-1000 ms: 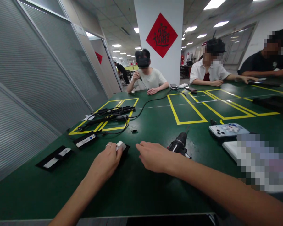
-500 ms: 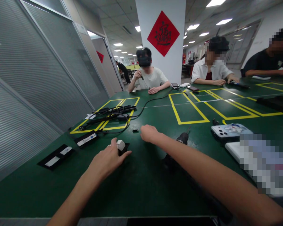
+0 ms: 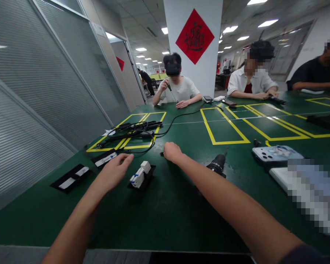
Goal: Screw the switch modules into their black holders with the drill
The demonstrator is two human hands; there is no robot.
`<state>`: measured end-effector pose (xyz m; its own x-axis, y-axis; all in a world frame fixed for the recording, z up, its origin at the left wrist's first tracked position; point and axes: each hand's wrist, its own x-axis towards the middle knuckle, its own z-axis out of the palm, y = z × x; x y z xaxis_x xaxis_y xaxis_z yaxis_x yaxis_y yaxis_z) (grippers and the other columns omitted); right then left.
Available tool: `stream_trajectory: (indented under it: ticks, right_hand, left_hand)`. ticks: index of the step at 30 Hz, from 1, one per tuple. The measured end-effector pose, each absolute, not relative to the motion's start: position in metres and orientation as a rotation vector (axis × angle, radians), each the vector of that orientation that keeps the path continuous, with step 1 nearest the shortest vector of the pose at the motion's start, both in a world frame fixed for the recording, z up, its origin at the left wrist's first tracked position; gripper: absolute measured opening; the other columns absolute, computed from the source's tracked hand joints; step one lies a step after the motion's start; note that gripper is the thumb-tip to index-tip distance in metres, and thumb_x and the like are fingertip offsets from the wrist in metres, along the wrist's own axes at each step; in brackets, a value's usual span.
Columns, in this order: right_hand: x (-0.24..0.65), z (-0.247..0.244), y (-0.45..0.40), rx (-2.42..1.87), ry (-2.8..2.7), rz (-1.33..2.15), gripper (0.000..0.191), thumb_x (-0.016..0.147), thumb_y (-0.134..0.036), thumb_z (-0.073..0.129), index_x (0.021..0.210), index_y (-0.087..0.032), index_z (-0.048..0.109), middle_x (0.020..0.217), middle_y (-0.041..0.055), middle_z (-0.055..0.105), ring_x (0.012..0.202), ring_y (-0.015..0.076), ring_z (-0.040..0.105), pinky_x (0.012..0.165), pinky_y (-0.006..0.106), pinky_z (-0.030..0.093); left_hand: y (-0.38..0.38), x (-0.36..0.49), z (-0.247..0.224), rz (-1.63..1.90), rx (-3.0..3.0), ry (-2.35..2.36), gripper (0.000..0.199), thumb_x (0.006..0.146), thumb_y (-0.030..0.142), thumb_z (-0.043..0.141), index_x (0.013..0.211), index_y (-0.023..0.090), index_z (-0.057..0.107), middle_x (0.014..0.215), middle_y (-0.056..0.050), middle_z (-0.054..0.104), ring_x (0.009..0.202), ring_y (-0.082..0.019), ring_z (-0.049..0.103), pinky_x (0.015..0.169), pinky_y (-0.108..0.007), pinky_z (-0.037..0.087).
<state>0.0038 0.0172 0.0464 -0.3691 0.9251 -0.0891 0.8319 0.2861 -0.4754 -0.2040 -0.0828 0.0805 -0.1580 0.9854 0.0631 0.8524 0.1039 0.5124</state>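
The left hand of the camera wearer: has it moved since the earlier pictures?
Yes. Against the yellow tape on the table, the left hand has moved left, away from the white block.

Your green table [image 3: 165, 220] carries yellow tape outlines [image 3: 231, 142], black cables [image 3: 132, 132] heaped over those at left, three black pads [image 3: 74, 176] nearer you, and a drill [image 3: 218, 163] partly hidden by your right forearm [image 3: 225, 196].

A red diamond-shaped sign [image 3: 195, 36] on the white pillar [image 3: 211, 71] bears black brush-style Chinese writing, the merged characters 招財進寶, while the mark on a smaller red sign [image 3: 120, 63] further left is too small to read.
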Motion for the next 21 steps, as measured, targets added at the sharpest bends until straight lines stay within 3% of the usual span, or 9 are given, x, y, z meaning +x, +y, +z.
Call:
stream_trajectory:
  ticks: [6,11,14,21]
  right_hand:
    - [-0.002,0.071,0.004,-1.521,-2.311,1.190,0.029,0.088,-0.030,0.056,0.113,-0.016,0.056,0.112,0.0077,0.060,0.093,0.0204,0.061,0.077,0.040,0.052]
    - [-0.015,0.091,-0.023,-1.335,-2.227,1.675,0.026,0.088,-0.030,0.056,0.110,-0.015,0.057,0.106,0.0066,0.062,0.086,0.0176,0.063,0.071,0.036,0.054]
    - [-0.019,0.095,-0.034,-1.302,-2.147,1.815,0.027,0.088,-0.029,0.056,0.111,-0.015,0.057,0.107,0.0068,0.061,0.086,0.0177,0.062,0.071,0.036,0.054]
    - [-0.027,0.086,-0.039,-1.331,-1.964,1.951,0.022,0.089,-0.027,0.055,0.106,-0.014,0.058,0.096,0.0044,0.063,0.073,0.0133,0.062,0.060,0.029,0.054]
  left_hand:
    - [-0.079,-0.194,0.091,0.612,1.802,1.917,0.057,0.077,0.062,0.045,0.108,0.018,0.065,0.107,-0.008,0.067,0.094,-0.025,0.061,0.082,-0.034,0.048]
    - [-0.089,-0.190,0.098,0.556,1.724,1.807,0.056,0.075,0.062,0.049,0.101,0.015,0.067,0.090,-0.007,0.068,0.078,-0.022,0.059,0.071,-0.032,0.047]
    - [-0.097,-0.192,0.097,0.519,1.684,1.711,0.050,0.077,0.059,0.049,0.089,0.014,0.068,0.084,-0.006,0.067,0.073,-0.019,0.053,0.068,-0.030,0.044]
    - [-0.096,-0.207,0.076,0.552,1.543,1.680,0.042,0.075,0.055,0.057,0.086,0.015,0.067,0.073,-0.002,0.060,0.067,-0.015,0.050,0.062,-0.025,0.040]
